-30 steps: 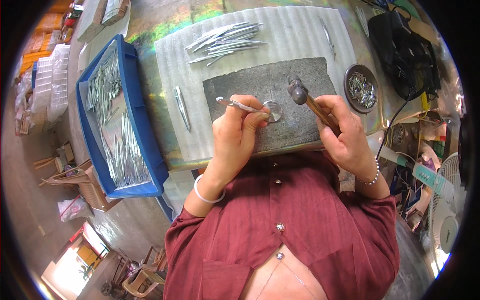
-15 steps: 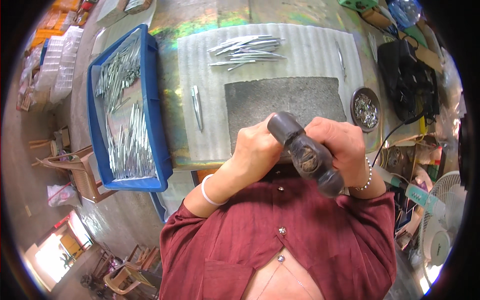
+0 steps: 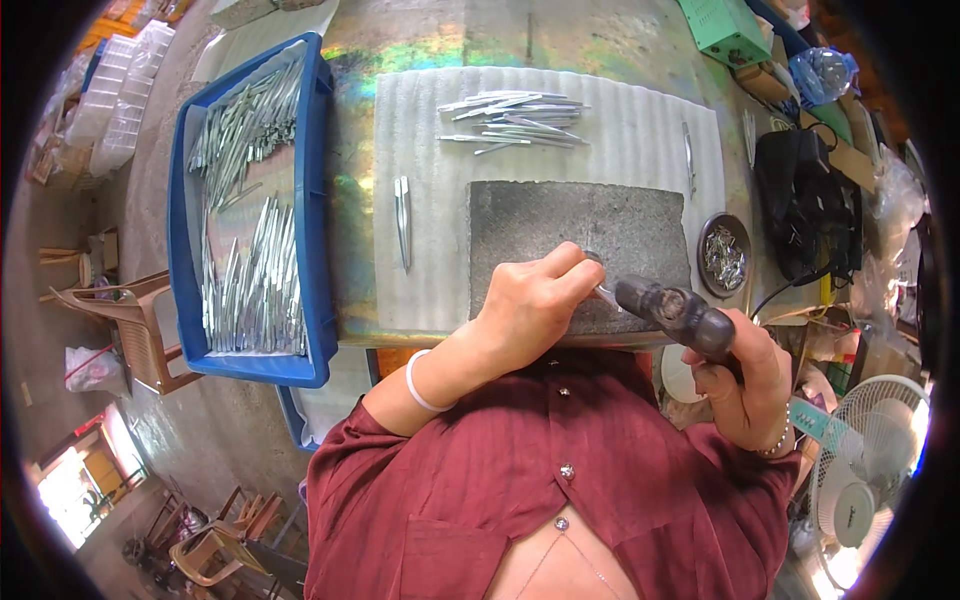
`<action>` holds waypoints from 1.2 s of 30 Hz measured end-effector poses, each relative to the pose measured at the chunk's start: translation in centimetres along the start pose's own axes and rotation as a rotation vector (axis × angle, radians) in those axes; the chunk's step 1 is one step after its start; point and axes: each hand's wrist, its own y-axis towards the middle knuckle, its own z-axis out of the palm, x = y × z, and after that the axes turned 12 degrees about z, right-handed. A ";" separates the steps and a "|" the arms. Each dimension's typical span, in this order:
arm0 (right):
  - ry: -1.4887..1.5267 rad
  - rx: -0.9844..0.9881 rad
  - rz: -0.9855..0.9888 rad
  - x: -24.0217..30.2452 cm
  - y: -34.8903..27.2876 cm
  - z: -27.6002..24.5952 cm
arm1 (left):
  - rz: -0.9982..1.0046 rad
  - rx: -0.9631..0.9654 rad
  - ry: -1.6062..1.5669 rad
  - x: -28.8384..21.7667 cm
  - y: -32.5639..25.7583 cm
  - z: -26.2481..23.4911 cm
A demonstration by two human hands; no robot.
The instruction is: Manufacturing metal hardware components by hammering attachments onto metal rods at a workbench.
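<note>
My left hand (image 3: 535,305) is closed in a pinch over the near part of a dark grey flat block (image 3: 530,215). A thin silvery metal piece (image 3: 606,297) juts from its fingertips; most of it is hidden. In my closed right hand (image 3: 745,385) is a hammer (image 3: 680,315), its dark head tilted just right of the left fingertips. The head hides most of its handle. Beyond the block, a pile of silvery tweezers (image 3: 520,120) lies on a white foam sheet (image 3: 425,110). Single tweezers (image 3: 403,222) lie left of the block, and another slim silvery piece (image 3: 689,158) lies at right.
At the left, a blue tray (image 3: 320,210) holds many slim metal pieces. A dark round bowl (image 3: 712,280) with small metal parts stands right of the block. Farther right are a black bag-like item (image 3: 790,190), a green box (image 3: 725,35) and a fan (image 3: 870,460).
My right hand and the hammer have moved right and nearer to my body, apart from my left hand. My left hand stays closed near the block. The whole view has shifted slightly.
</note>
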 end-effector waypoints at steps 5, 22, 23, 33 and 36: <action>-0.151 -0.048 -0.058 1.0 -0.5 -0.7 | -0.001 -0.001 0.010 -0.1 0.1 0.1; -0.349 -0.030 -0.054 1.9 -0.3 -0.1 | -0.017 0.011 -0.023 0.1 0.1 0.2; -0.349 -0.023 -0.046 1.9 -0.5 -0.1 | -0.021 0.014 -0.021 -0.3 -0.3 0.2; -0.270 -0.308 0.158 -3.1 0.4 1.5 | -0.566 -0.446 -1.219 -1.9 1.3 -4.8; -0.428 -0.332 0.197 -6.0 1.5 2.6 | -0.623 -0.509 -1.491 -1.3 1.8 -5.4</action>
